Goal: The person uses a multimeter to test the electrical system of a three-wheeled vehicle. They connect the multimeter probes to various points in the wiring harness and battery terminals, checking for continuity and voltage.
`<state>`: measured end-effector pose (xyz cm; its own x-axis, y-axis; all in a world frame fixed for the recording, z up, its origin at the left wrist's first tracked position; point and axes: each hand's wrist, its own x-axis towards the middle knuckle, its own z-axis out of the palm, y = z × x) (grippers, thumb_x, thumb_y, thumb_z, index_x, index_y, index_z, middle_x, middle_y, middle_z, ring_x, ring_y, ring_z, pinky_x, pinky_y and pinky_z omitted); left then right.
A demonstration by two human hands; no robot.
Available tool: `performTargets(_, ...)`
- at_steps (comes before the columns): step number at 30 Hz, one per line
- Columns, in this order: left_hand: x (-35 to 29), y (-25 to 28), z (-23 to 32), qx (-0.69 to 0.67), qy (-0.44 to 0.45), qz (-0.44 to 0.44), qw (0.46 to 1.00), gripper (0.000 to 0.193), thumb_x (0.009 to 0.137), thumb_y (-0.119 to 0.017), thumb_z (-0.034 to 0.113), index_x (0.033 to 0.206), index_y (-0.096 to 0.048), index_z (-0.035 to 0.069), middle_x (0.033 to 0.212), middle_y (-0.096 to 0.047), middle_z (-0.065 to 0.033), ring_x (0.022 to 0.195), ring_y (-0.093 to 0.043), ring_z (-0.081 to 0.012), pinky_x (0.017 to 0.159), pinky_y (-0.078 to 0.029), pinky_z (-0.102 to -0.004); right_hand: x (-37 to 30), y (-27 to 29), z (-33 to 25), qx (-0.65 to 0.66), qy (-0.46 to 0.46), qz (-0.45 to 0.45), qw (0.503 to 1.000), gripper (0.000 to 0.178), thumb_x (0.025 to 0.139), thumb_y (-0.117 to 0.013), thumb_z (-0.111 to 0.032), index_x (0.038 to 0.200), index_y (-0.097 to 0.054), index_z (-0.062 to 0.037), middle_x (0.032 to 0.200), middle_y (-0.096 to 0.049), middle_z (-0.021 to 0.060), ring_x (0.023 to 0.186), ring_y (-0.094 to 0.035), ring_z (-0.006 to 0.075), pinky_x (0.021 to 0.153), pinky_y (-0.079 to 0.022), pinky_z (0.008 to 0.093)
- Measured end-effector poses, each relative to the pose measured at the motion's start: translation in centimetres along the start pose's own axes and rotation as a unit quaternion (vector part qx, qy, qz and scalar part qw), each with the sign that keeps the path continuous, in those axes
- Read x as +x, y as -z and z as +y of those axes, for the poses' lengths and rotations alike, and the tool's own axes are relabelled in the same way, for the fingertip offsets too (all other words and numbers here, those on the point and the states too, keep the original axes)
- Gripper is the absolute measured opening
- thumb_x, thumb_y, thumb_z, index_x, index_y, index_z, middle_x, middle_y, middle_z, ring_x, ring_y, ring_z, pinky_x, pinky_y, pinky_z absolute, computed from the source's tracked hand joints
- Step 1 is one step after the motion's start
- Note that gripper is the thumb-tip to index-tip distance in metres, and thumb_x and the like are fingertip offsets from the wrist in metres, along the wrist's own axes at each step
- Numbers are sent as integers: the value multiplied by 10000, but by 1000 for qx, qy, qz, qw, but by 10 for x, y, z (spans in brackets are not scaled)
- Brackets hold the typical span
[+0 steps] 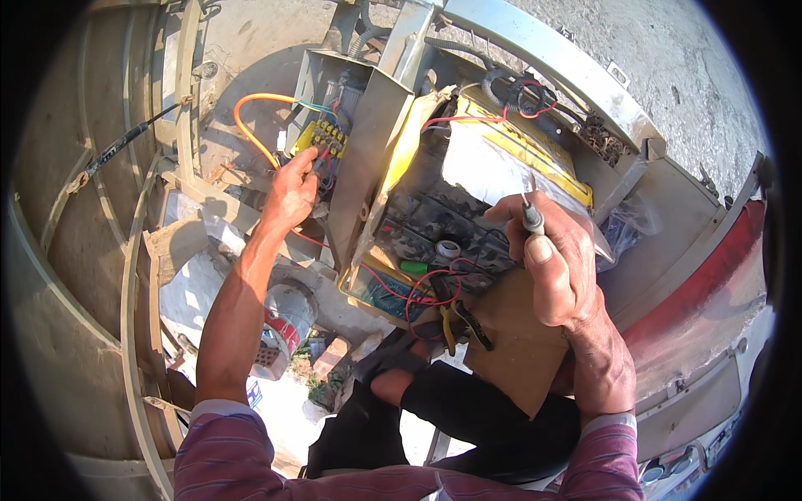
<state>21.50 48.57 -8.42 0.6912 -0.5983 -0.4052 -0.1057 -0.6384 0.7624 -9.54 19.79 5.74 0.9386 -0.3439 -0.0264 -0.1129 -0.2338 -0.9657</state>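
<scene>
My left hand (292, 194) is closed in a pinch at the lower edge of a yellow terminal block (322, 138) inside an open metal box (368, 125). Whatever its fingertips hold is too small to make out. An orange cable (241, 117) and thin coloured wires run to the block. My right hand (555, 250) is raised over the battery compartment, its fingers wrapped round a slim screwdriver-like tool (532, 219). The thin metal tip points up and away from me; the hand hides most of the handle.
A camouflage-patterned cover (443, 221) carries a roll of tape (449, 249) and a green piece (413, 267). Pliers (449, 330) and loose red wire lie near my knees, beside cardboard (522, 342). A bucket (288, 313) stands below my left arm. Metal frame bars (134, 292) rise at left.
</scene>
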Motion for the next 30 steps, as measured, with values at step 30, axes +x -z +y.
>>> performTargets(30,6,-1,-8,42,-68,16,997,476,945,-542,-9,1420,-572,-36,1117,-720,-158,1009,-674,-216,944,-508,-314,34,-73,82,-134,-210,-48,967,414,1011,-568,-211,1413,-560,-111,1130,-719,264,1087,-665,480,978,-514,553)
